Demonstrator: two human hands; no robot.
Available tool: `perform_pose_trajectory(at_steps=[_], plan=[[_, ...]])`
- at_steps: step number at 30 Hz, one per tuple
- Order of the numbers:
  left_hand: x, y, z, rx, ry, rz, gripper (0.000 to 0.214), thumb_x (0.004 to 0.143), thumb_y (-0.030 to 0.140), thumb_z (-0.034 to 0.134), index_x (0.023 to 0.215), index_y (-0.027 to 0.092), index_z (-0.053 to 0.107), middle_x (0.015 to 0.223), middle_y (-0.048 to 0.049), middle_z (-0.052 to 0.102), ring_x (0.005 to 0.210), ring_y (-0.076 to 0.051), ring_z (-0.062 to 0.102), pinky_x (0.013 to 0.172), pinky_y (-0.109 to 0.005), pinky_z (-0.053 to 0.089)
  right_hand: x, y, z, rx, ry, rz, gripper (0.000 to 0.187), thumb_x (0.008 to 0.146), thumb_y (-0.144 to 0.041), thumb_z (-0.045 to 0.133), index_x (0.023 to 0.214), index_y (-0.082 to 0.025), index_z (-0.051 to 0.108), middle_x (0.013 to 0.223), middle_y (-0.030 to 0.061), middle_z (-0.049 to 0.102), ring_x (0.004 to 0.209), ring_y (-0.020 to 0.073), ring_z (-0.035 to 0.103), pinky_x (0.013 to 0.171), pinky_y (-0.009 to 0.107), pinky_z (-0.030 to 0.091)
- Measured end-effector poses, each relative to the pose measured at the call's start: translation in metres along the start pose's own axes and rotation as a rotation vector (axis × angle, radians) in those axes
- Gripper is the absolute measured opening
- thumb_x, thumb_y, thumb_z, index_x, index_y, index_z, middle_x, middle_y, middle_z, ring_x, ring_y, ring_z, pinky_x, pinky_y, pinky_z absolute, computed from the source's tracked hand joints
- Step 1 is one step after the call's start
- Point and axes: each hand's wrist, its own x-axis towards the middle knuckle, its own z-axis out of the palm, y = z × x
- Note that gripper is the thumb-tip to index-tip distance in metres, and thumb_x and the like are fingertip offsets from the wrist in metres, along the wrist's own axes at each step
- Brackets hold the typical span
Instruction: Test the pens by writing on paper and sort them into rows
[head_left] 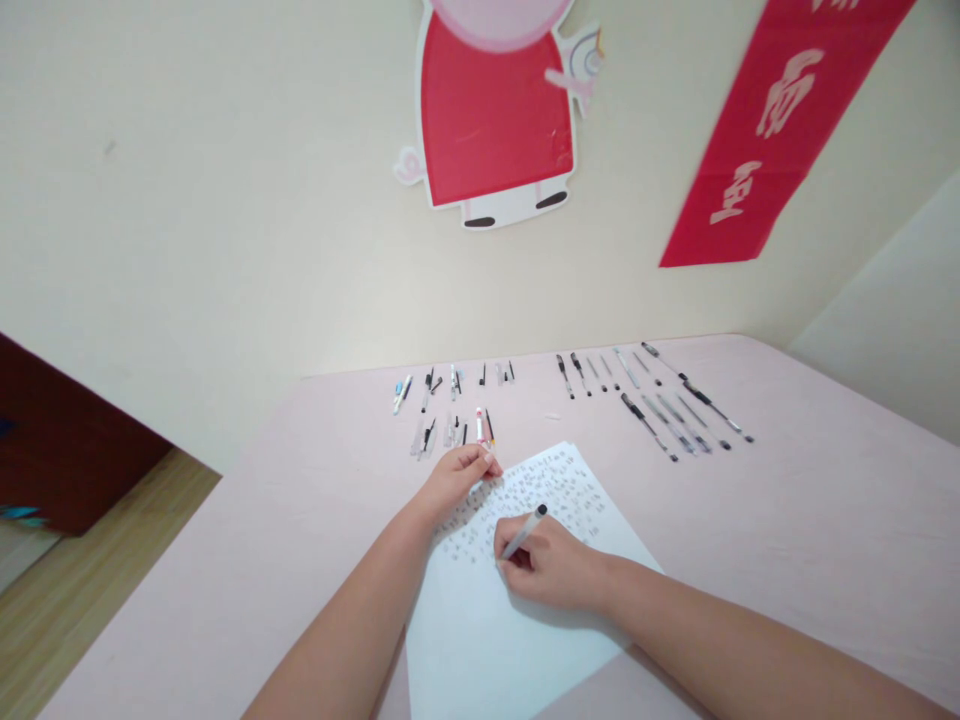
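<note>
My right hand (551, 565) is closed around a gel pen (525, 532) with a pale clear barrel and a black end. The pen slants over a white sheet of paper (480, 650), and its tip is hidden by my fingers. Rows of small dark handwriting cover the sheet's upper part. At the sheet's upper left edge is my left hand (461, 478), its fingers and thumb drawn together. Whether something small sits between them I cannot make out. Just beyond it lie a pink and white pen (480, 425) and a dark, thin pen part (490, 427).
Several pens, some with black grips (649, 425), lie in rows at the table's back right. Small groups of pen parts (425, 437) lie at the back left. A pink cloth (787, 560) covers the table, which meets a wall bearing a cartoon cutout (495, 110) and a red banner (780, 130).
</note>
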Motion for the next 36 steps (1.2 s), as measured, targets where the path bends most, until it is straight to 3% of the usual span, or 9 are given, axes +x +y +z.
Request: perform_pose_trajectory(at_steps=[36], plan=[[0.0006,-0.0007,-0.0003,0.010,0.008,0.002,0.031,0.075,0.044,0.060,0.066,0.015,0.064,0.068,-0.0046,0.063,0.067,-0.013,0.057,0.066,-0.025,0.044,-0.0013,0.0023,0.0009,-0.029,-0.005,-0.044,0.018,0.061,-0.006,0.046,0.070,-0.018,0.056,0.060,-0.0018,0.055,0.052,0.0100,0.048,0.053,0.019,0.036]])
